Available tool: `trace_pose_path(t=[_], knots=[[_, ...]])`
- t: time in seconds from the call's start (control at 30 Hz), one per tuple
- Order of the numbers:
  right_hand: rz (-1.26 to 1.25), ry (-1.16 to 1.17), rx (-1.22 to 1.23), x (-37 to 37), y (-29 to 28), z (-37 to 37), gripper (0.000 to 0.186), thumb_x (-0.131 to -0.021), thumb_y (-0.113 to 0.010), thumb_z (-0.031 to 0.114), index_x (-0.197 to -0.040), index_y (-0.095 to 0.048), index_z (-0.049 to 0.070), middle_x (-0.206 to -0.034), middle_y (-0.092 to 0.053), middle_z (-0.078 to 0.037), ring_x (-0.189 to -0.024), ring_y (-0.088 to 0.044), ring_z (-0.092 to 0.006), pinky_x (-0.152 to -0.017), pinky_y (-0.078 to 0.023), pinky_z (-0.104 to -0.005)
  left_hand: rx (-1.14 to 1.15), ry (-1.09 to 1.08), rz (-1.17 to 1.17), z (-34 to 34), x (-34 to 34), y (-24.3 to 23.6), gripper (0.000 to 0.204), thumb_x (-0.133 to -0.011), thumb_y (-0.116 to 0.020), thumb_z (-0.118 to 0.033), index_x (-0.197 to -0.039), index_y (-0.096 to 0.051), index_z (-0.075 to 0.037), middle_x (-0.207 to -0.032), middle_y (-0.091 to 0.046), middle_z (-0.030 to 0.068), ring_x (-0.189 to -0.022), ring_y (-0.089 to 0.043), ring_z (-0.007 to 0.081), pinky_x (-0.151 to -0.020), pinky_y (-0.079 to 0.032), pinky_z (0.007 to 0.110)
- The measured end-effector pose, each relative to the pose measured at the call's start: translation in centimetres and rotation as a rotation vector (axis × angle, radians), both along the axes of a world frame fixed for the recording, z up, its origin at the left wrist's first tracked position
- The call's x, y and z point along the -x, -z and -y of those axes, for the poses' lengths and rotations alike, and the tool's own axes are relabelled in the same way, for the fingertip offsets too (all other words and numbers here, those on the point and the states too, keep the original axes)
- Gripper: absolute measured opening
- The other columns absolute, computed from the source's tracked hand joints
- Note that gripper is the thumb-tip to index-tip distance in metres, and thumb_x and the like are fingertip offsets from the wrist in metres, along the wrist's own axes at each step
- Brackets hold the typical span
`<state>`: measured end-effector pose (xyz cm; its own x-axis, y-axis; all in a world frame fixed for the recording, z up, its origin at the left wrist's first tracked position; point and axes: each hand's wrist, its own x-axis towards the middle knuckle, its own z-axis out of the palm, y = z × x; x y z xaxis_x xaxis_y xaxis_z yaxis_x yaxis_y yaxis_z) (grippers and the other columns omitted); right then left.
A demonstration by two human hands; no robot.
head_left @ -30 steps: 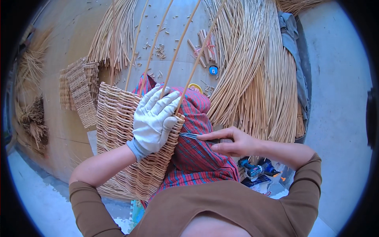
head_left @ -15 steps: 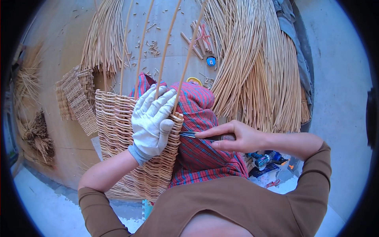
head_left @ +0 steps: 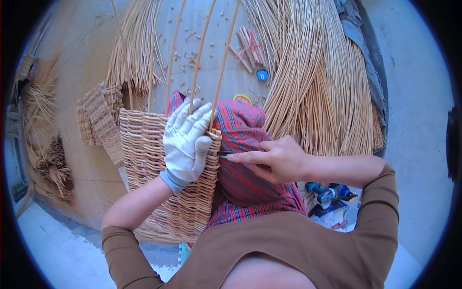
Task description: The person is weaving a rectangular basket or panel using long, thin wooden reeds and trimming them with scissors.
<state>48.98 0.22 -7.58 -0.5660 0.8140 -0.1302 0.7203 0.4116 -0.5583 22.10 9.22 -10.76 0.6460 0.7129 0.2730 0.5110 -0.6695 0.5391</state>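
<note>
A woven wicker panel (head_left: pixel 144 144) stands tilted in front of me, with several tall rods (head_left: pixel 196 62) rising from its top edge. My left hand (head_left: pixel 185 142), in a white glove, lies flat against the panel near its upper right corner, fingers stretched out beside the rods. In my bare right hand (head_left: pixel 276 159) is a knife (head_left: pixel 223 153), a slim metal blade whose handle is mostly hidden by my fingers. Its tip meets the panel's right edge, with my forefinger stretched along the blade. A red plaid cloth (head_left: pixel 240 192) covers my lap behind the panel.
Long bundles of peeled rods (head_left: pixel 317 86) lie at the far right, another bundle (head_left: pixel 134 48) at the far left. Woven pieces (head_left: pixel 101 115) lie left of the panel. A blue tape measure (head_left: pixel 262 75), tied sticks (head_left: pixel 250 45) and cut scraps are beyond. Power tools (head_left: pixel 327 193) sit near my right elbow.
My right hand has moved slightly left and up along the panel's edge, and less of the blade shows. The left hand stays on the panel. The whole view has shifted a little.
</note>
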Motion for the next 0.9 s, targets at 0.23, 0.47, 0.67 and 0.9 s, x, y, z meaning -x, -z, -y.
trace_pose_path(t=[0.23,0.47,0.67,0.9], knots=[[0.009,-0.048,0.047,-1.1,-0.9,0.0,0.068,-0.089,-0.074,0.025,-0.151,-0.054,0.045,-0.066,-0.062,-0.006,-0.059,-0.067,-0.0261,-0.050,-0.053,-0.0431,0.046,-0.047,0.092,0.5,-0.4,0.2,0.058,-0.112,-0.032,-0.044,-0.131,-0.071,-0.004,-0.134,-0.071,0.0148,-0.133,-0.061,0.0385,-0.120,-0.038,0.051],[-0.454,-0.189,0.733,-1.9,2.6,-0.5,0.101,-0.084,-0.068,0.002,-0.171,-0.026,0.031,-0.071,-0.056,0.002,-0.060,-0.051,-0.0086,-0.061,-0.047,-0.0275,-0.089,-0.085,0.050,1.5,-0.9,0.5,0.055,-0.112,-0.034,-0.043,-0.130,-0.070,-0.006,-0.134,-0.071,0.0136,-0.127,-0.064,0.0345,-0.119,-0.039,0.051],[-1.261,0.151,1.739,-1.4,3.9,2.5,0.106,-0.089,-0.065,-0.006,-0.173,-0.009,0.025,-0.065,-0.034,0.007,-0.053,-0.032,-0.0032,-0.047,-0.026,-0.0200,-0.164,-0.092,0.002,1.3,-1.6,0.0,0.052,-0.112,-0.036,-0.041,-0.131,-0.070,-0.007,-0.133,-0.071,0.0135,-0.125,-0.064,0.0343,-0.118,-0.039,0.050],[-1.413,0.376,1.391,-2.3,2.5,2.5,0.068,-0.110,-0.051,0.054,-0.166,-0.036,0.018,-0.067,-0.047,0.004,-0.059,-0.051,-0.0049,-0.049,-0.034,-0.0205,-0.062,-0.190,0.097,0.6,-2.1,0.5,0.053,-0.115,-0.036,-0.040,-0.118,-0.074,-0.003,-0.117,-0.074,0.0134,-0.119,-0.066,0.0327,-0.119,-0.039,0.049]])
